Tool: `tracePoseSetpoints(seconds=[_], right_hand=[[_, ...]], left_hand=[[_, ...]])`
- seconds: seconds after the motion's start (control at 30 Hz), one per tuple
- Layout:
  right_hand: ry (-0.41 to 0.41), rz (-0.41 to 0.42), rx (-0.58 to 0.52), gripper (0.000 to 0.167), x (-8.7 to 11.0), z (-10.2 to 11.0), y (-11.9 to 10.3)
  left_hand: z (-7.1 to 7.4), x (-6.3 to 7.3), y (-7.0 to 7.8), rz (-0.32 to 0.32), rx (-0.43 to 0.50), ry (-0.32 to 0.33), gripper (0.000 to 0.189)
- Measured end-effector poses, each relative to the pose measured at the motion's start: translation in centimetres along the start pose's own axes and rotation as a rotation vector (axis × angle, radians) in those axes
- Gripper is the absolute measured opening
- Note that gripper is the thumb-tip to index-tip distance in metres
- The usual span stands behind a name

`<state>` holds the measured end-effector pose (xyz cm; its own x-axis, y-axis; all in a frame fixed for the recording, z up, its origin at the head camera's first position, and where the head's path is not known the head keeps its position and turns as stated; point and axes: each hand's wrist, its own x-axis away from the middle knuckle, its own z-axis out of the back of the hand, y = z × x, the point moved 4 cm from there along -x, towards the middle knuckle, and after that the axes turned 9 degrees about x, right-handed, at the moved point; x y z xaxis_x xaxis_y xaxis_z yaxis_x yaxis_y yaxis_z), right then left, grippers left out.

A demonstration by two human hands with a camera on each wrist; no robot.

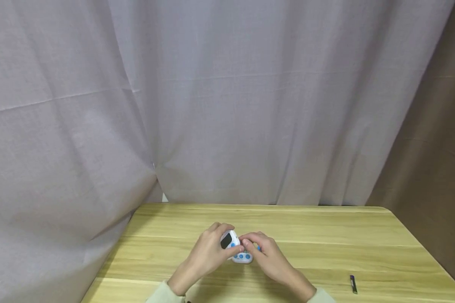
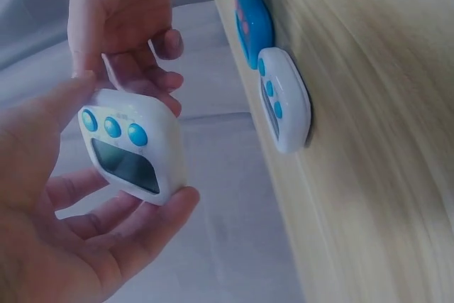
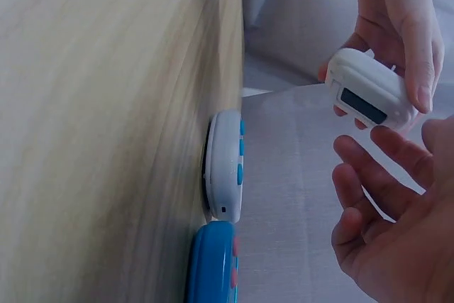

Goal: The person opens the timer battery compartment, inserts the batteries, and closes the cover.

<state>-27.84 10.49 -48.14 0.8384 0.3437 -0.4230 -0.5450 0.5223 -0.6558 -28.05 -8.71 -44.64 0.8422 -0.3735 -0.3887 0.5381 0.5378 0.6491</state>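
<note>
My left hand grips a white digital timer with a dark screen and three blue buttons, its thumb along one edge and its fingers under the other. My right hand is beside the timer's right edge, a fingertip at the casing. In the right wrist view its fingers are spread and loosely bent. The held timer's other side shows a dark rectangle there. Below the hands, a second white timer with blue buttons lies on the table, and a blue timer with pink buttons is right next to it.
The wood-grain table reaches back to a grey curtain. A small dark battery with a purple end lies at the front right. A brown curtain hangs along the right side.
</note>
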Motion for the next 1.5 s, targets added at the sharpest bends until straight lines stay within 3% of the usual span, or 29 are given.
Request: tracePoseSetpoints(seconds=[0.3, 0.53, 0.8, 1.23, 1.5], right_hand=[[-0.061, -0.039, -0.138, 0.028, -0.4, 0.5, 0.3], [-0.099, -0.058, -0.253, 0.029, -0.6, 0.8, 0.8], [-0.123, -0.142, -0.356, 0.032, -0.7, 1.2, 0.6], [-0.232, -0.1, -0.517, 0.047, -0.6, 1.1, 1.2], [-0.27, -0.15, -0.653, 0.04, -0.5, 1.4, 1.3]], left_hand=[[-0.2, -0.5, 1.0, -0.062, 0.038, 0.059, 0.063], [-0.4, -1.0, 1.7, -0.085, 0.222, 0.076, 0.062], [-0.6, -1.4, 2.6, -0.174, 0.326, 0.114, 0.058], [-1.5, -1.8, 3.0, -0.185, 0.384, 0.139, 0.06], [-1.9, -1.8, 3.2, -0.157, 0.463, 0.136, 0.064]])
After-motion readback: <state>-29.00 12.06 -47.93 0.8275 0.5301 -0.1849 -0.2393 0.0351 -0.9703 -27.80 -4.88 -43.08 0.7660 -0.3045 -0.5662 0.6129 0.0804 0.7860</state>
